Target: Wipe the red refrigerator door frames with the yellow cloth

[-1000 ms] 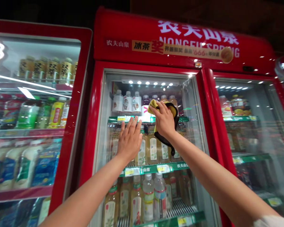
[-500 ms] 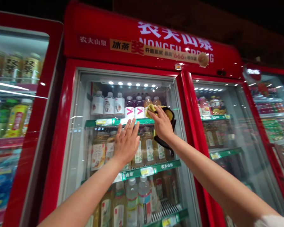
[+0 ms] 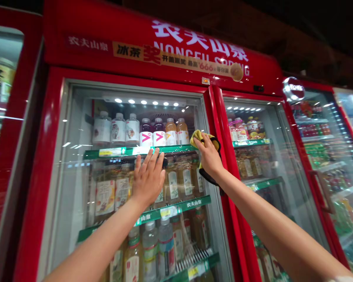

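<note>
A tall red drinks fridge fills the view, its left glass door (image 3: 76, 188) shut in front of several shelves of bottles. My left hand (image 3: 148, 178) rests flat on this glass with its fingers spread, over the second shelf. Higher and to the right, my right hand (image 3: 208, 154) presses a yellow cleaning cloth (image 3: 197, 137) with a dark edge against the same door, near its right frame (image 3: 216, 137). Part of the cloth hangs below the palm. Behind the glass, two orange-drink bottles (image 3: 176, 133) stand just left of the cloth.
The fridge's right glass door (image 3: 285, 156) lies beyond the red centre frame. Another red fridge (image 3: 323, 129) with a door handle (image 3: 322, 192) stands farther right. A red-framed cooler (image 3: 20, 117) is close on the left. A lit sign (image 3: 200, 39) tops the fridge.
My right hand has slid the cloth rightward over the glass, uncovering the orange-drink bottles and nearing the door's right frame. My left hand stays flat on the glass. The view has turned right.
</note>
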A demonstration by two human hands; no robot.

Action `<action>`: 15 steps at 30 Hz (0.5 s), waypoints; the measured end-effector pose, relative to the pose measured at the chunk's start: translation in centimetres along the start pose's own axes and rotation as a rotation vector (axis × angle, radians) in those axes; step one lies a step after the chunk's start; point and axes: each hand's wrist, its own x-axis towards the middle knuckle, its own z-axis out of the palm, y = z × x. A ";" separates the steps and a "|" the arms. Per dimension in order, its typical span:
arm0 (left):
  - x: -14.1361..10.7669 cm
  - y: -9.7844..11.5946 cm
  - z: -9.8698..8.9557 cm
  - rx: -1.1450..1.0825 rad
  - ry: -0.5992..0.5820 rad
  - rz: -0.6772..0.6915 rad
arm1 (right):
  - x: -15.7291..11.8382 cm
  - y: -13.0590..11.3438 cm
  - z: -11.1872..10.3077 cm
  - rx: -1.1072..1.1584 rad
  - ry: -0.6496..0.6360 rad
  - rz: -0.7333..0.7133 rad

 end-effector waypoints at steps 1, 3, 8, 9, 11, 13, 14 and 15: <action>0.2 0.1 0.0 0.002 -0.008 -0.006 | -0.2 0.0 -0.8 0.034 -0.002 -0.015; 0.6 0.3 0.2 0.007 -0.011 -0.013 | 0.4 -0.1 -2.9 0.079 0.039 -0.016; 2.5 1.3 1.3 0.000 0.020 -0.018 | 3.9 0.9 -6.3 0.017 0.216 -0.069; 3.1 1.5 1.4 0.000 0.020 -0.016 | 4.1 1.4 -6.0 -0.010 0.207 -0.076; 4.3 1.8 1.7 0.002 0.014 -0.007 | 3.6 2.6 -4.9 -0.081 0.131 -0.076; 5.5 2.0 1.9 0.007 0.009 -0.006 | 2.6 3.7 -3.4 -0.161 0.030 -0.090; 6.0 1.9 1.9 0.011 0.007 -0.010 | 2.2 4.1 -2.7 -0.196 -0.012 -0.102; 6.4 1.9 2.0 0.016 0.006 -0.016 | 2.1 4.5 -2.3 -0.226 -0.044 -0.111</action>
